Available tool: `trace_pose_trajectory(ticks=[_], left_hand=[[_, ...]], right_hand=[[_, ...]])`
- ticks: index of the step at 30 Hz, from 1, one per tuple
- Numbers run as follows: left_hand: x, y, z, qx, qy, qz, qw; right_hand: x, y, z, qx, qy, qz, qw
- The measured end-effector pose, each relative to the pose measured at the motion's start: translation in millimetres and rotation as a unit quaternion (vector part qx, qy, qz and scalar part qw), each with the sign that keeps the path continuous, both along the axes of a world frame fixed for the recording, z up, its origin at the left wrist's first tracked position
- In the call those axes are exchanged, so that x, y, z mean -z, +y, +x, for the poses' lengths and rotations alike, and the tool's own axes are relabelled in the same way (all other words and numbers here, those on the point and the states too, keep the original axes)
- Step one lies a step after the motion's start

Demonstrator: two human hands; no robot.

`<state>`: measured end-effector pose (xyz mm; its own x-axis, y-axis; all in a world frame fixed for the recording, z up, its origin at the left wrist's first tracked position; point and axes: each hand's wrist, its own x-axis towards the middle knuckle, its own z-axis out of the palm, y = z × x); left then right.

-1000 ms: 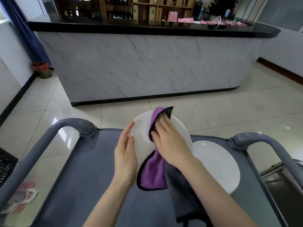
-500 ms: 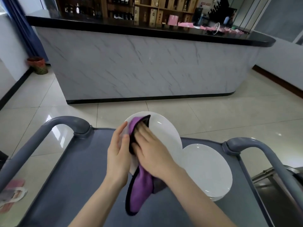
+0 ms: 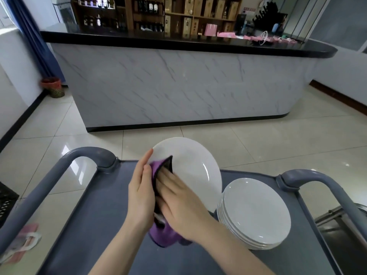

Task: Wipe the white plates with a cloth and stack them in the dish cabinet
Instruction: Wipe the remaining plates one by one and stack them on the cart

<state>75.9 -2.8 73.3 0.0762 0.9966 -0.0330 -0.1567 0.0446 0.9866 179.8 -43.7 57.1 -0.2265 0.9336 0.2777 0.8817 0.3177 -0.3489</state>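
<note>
A white plate (image 3: 193,169) is held tilted above the grey cart (image 3: 95,215). My left hand (image 3: 141,193) holds its left rim, fingers straight along the edge. My right hand (image 3: 178,203) lies flat on a purple cloth with black trim (image 3: 161,234) and presses it against the left part of the plate's face. The cloth hangs down below both hands. A stack of several white plates (image 3: 256,213) sits on the cart to the right, apart from my hands.
Curved grey cart handles rise at the left (image 3: 87,155) and right (image 3: 311,179). A marble-fronted bar counter (image 3: 178,86) with a black top stands ahead across tiled floor. A metal surface (image 3: 345,231) shows at the lower right, a black crate (image 3: 6,201) at the far left.
My right hand has slid the cloth from the plate's middle to its left side, close against my left hand. The view has also shifted a little.
</note>
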Motion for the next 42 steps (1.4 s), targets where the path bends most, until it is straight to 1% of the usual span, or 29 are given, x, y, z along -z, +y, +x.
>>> trace_pose_trajectory(ticks=[3,6,8,9,11,13,16,18,20,21,22,24,25,26,28,30,32,34,35,36,37,38,39,40,41,42], left_hand=[[-3,-7,4,0.004,-0.009,0.004,1.000],[-4,-9,2,0.002,0.024,0.007,1.000],[-3,-10,-1,0.003,0.004,-0.002,1.000],[-3,-10,-2,0.005,-0.007,-0.007,1.000],[-3,-8,-6,0.014,-0.011,-0.011,1.000],[-1,-5,-10,0.042,0.003,-0.012,0.999],[0,0,-17,0.098,0.012,-0.016,0.995],[-1,1,-20,0.123,0.021,-0.006,0.992],[-1,2,-22,0.136,0.032,0.000,0.990],[1,2,-22,0.138,0.032,-0.002,0.990],[2,3,-23,0.136,0.026,-0.008,0.990],[6,2,-23,0.126,0.006,-0.019,0.992],[8,2,-23,0.122,-0.001,-0.021,0.992],[10,0,-22,0.118,-0.005,-0.022,0.993],[12,-2,-19,0.107,-0.013,-0.025,0.994],[14,-2,-17,0.094,-0.015,-0.029,0.995],[15,0,-16,0.081,-0.018,-0.034,0.996],[17,3,-18,0.059,-0.029,-0.044,0.997],[18,4,-19,0.047,-0.040,-0.050,0.997],[18,6,-20,0.039,-0.050,-0.052,0.997],[17,8,-22,0.039,-0.053,-0.049,0.997],[16,9,-23,0.048,-0.047,-0.042,0.997],[15,11,-23,0.063,-0.032,-0.029,0.997],[14,13,-23,0.079,-0.014,-0.013,0.997],[13,15,-23,0.092,0.004,0.001,0.996],[11,15,-24,0.104,0.021,0.014,0.994]], right_hand=[[-12,25,12,0.049,-0.024,-0.015,0.998],[-15,36,37,0.127,-0.026,0.001,0.992],[-15,32,53,0.159,-0.066,0.006,0.985],[-14,25,58,0.158,-0.080,-0.001,0.984],[-13,12,65,0.132,-0.076,0.000,0.988],[-13,4,72,0.110,-0.056,0.032,0.992],[-19,2,85,0.115,-0.010,0.064,0.991],[-28,4,91,0.138,0.061,0.058,0.987],[-35,4,98,0.193,0.164,0.029,0.967],[-36,5,102,0.226,0.225,0.017,0.948],[-35,4,105,0.255,0.299,0.012,0.920],[-32,3,107,0.294,0.449,0.013,0.844],[-30,1,106,0.314,0.471,0.033,0.824],[-29,-2,104,0.331,0.442,0.066,0.831],[-20,-9,99,0.330,0.308,0.121,0.884],[-9,-18,93,0.296,0.168,0.117,0.933],[2,-30,95,0.281,0.078,0.087,0.953],[7,-43,99,0.274,0.049,0.050,0.959],[7,-50,98,0.267,0.065,0.030,0.961],[9,-56,95,0.255,0.116,0.008,0.960],[10,-62,88,0.249,0.204,-0.007,0.947],[11,-65,79,0.257,0.302,-0.031,0.918],[12,-64,74,0.275,0.374,-0.045,0.885],[13,-60,72,0.297,0.413,-0.041,0.860],[12,-54,74,0.316,0.433,-0.034,0.844],[7,-45,77,0.328,0.439,-0.022,0.836]])
